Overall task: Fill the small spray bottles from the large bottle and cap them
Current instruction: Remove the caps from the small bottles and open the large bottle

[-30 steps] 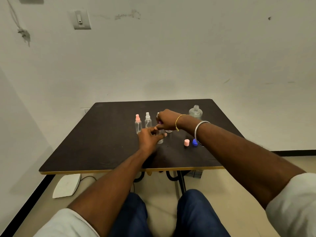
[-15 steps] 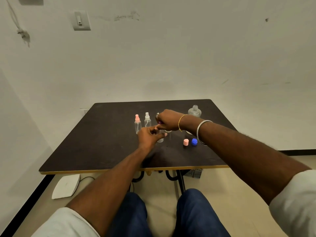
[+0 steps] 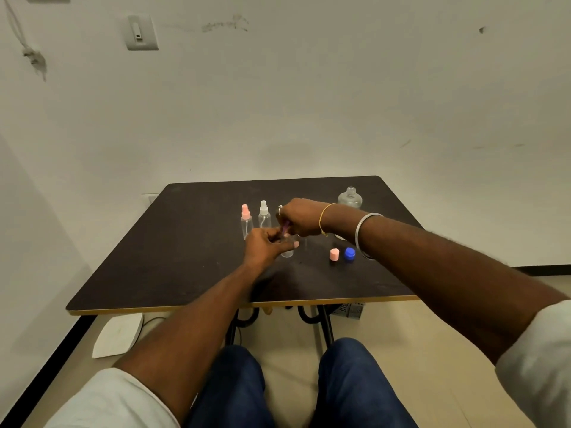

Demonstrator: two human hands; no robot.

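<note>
Bottle: stood upright mid-worktop, gripped by left hand.
Purple cap: at the bottle's neck, pinched by right hand.
Pink-topped bottle, white-topped bottle: stood just left of hands.
Large bottle: uncapped, behind right wrist.
Pink cap, blue cap: lay side by side.

Dark brown square table bare at left and near: open lane. Pink-topped clear spray bottle, white-topped clear spray bottle stand left of centre. Small pink cap, blue cap right; large clear round bottle far right.
</note>
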